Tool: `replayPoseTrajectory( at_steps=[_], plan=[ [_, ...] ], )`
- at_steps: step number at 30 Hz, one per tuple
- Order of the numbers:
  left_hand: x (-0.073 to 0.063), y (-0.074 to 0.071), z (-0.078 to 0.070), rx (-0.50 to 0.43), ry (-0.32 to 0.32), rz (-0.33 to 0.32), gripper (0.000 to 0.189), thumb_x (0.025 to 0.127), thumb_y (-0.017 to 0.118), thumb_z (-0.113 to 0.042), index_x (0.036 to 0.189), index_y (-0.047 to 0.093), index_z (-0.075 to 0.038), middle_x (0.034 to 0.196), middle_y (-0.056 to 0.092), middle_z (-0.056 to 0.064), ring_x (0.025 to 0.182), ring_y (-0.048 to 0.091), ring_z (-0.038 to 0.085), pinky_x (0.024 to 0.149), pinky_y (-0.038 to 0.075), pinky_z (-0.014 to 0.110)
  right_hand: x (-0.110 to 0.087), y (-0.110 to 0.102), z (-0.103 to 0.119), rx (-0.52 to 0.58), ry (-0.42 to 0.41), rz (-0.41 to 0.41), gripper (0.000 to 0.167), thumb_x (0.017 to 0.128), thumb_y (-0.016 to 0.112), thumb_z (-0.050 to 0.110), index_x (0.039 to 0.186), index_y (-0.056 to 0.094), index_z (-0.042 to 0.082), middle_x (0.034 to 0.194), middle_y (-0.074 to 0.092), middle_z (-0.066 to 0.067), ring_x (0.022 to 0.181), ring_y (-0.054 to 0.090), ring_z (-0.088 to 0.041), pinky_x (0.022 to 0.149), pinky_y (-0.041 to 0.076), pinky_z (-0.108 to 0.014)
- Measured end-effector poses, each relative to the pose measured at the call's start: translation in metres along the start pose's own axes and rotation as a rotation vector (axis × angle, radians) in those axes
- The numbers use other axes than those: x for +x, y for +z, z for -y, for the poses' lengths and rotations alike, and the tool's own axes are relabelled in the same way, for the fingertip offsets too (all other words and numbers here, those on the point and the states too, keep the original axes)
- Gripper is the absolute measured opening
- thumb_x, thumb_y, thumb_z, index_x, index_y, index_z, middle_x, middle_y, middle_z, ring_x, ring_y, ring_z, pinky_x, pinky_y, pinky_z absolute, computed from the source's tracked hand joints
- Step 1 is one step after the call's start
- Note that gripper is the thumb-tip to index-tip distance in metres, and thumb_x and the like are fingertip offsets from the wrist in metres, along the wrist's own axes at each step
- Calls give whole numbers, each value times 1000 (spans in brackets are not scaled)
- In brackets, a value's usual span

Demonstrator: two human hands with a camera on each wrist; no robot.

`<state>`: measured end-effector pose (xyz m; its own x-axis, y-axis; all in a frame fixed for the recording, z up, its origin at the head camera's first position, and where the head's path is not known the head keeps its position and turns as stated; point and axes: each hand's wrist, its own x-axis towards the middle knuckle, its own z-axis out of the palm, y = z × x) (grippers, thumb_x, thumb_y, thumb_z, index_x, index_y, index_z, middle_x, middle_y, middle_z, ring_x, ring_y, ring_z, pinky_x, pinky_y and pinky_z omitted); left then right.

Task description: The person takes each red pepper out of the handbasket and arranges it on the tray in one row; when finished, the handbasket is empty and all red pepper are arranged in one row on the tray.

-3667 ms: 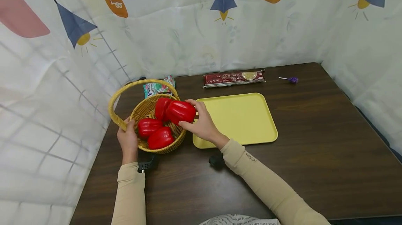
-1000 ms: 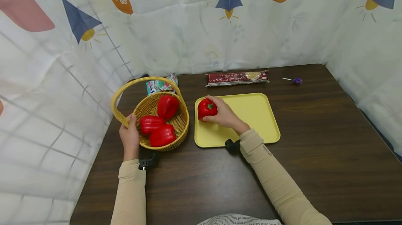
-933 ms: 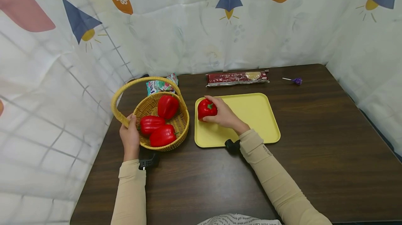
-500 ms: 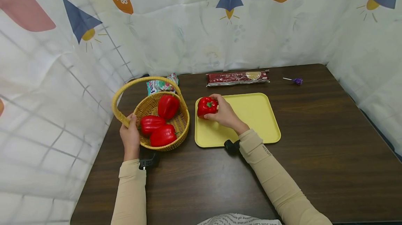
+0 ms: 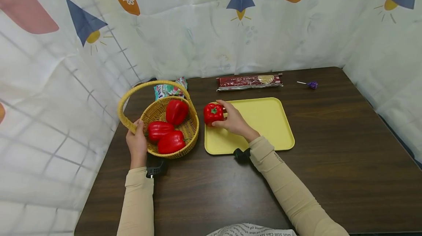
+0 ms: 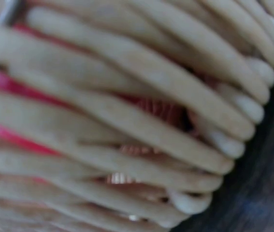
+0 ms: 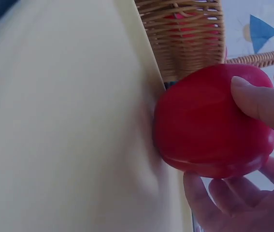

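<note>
My right hand [image 5: 233, 120] holds a red bell pepper [image 5: 213, 114], stem up, at the left end of the yellow tray [image 5: 263, 126]. In the right wrist view the thumb lies on one side of this pepper [image 7: 209, 121] and the fingers on the other; its lower end is at the tray surface, and whether it touches is hard to tell. My left hand [image 5: 136, 147] grips the yellow wicker basket [image 5: 196, 137] where its handle [image 5: 120, 109] meets the rim. Three more red peppers [image 5: 171, 142] lie inside. Blurred weave [image 6: 141, 87] fills the left wrist view.
Behind the tray lies a dark red spaghetti packet [image 5: 249, 82]. A purple lollipop [image 5: 312, 85] is at the back right. Partly hidden by the basket is a teal and pink packet [image 5: 165, 91]. Curtains border the dark wooden table [image 5: 336, 148].
The pepper in my right hand has gone from above the basket to the tray's left end and turned stem up. Lately it shifted slightly left. My left hand keeps its grip on the basket.
</note>
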<state>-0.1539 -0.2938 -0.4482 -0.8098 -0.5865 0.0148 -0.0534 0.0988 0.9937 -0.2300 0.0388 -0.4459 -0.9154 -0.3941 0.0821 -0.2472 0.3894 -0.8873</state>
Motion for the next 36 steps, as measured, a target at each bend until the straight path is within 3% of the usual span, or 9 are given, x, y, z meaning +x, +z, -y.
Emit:
replayPoseTrajectory(
  at_steps=[18,27,31,36],
  plan=[
    [-2,0,-1,11,6,-2,50,102,48,-38,135,55,-1,135,53,19,122,45,24,109,28,43,1,11,0,-19,19,-37,85,80,82,16,149,33,10,141,44,-11,119,48,-29,93,50,-40],
    [-3,1,-3,6,5,3,50,102,48,-38,135,54,-1,134,53,19,122,45,24,108,28,43,-3,-4,11,-5,31,-20,92,80,83,24,152,28,10,144,42,-13,121,45,-31,97,46,-44],
    [-3,1,-3,5,6,-3,51,102,49,-39,135,55,-1,134,54,18,122,45,23,108,28,41,-8,-16,24,-5,11,-80,87,82,81,26,152,30,12,141,43,-16,120,45,-35,97,45,-46],
    [-3,1,-2,-6,-2,-7,51,101,49,-39,134,55,-1,134,53,18,121,44,22,108,27,42,-15,-20,45,11,-63,-196,71,84,79,26,144,44,12,122,54,-14,104,50,-38,79,47,-39]
  ],
)
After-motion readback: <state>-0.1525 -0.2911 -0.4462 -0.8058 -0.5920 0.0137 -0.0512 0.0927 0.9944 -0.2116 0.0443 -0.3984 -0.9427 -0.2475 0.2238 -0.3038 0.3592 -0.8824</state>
